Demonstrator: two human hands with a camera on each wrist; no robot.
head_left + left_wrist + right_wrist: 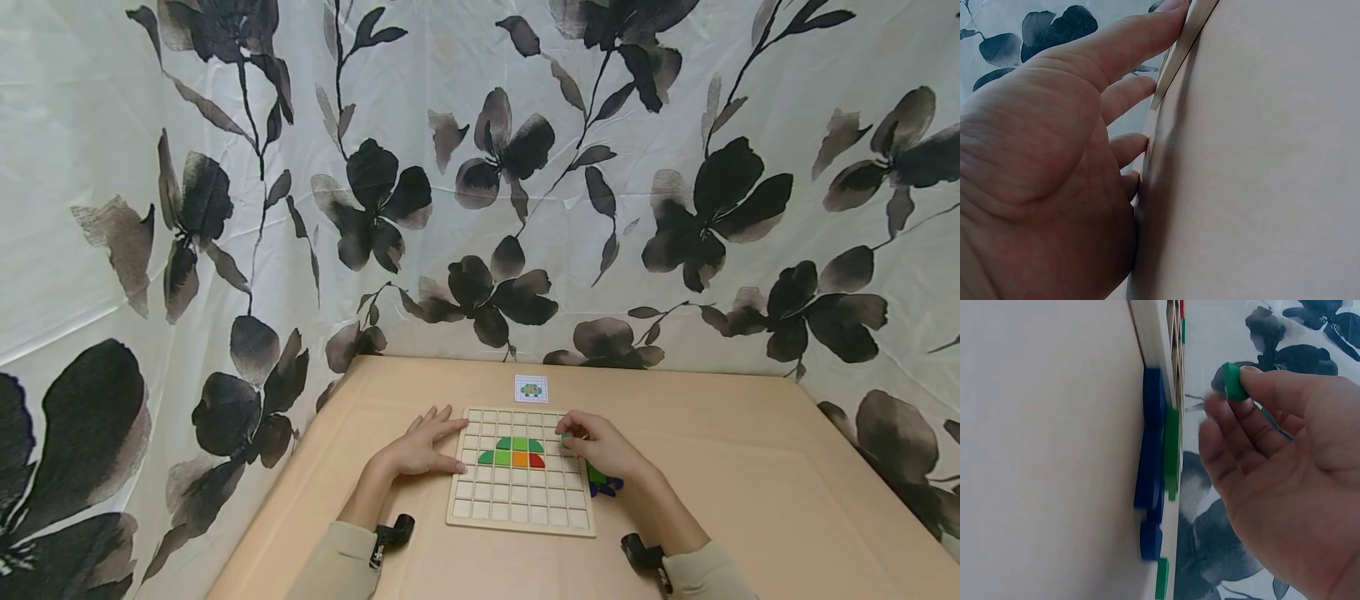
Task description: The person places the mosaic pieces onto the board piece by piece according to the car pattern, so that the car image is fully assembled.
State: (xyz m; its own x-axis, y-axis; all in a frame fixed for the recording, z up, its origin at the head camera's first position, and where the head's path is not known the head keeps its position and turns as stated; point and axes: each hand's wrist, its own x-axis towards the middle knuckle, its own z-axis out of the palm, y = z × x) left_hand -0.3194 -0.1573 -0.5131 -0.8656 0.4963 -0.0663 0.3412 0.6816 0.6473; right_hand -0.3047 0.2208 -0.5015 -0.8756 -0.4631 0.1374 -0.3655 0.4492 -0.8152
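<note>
Forearms angle in from six o'clock. Your left hand lies flat, fingers straight, touching the grid board at its nine o'clock edge; your right hand pinches a green piece over its three o'clock edge.

Head camera looks down across the table; both wrist cameras sit close, sharing the board's side edges.

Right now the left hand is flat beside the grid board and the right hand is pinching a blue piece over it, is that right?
Not quite: the piece pinched by the right hand is green, not blue, as the right wrist view shows. The blue pieces lie on the table beside the board. The rest holds: the left hand lies flat at the board's left edge.
</note>
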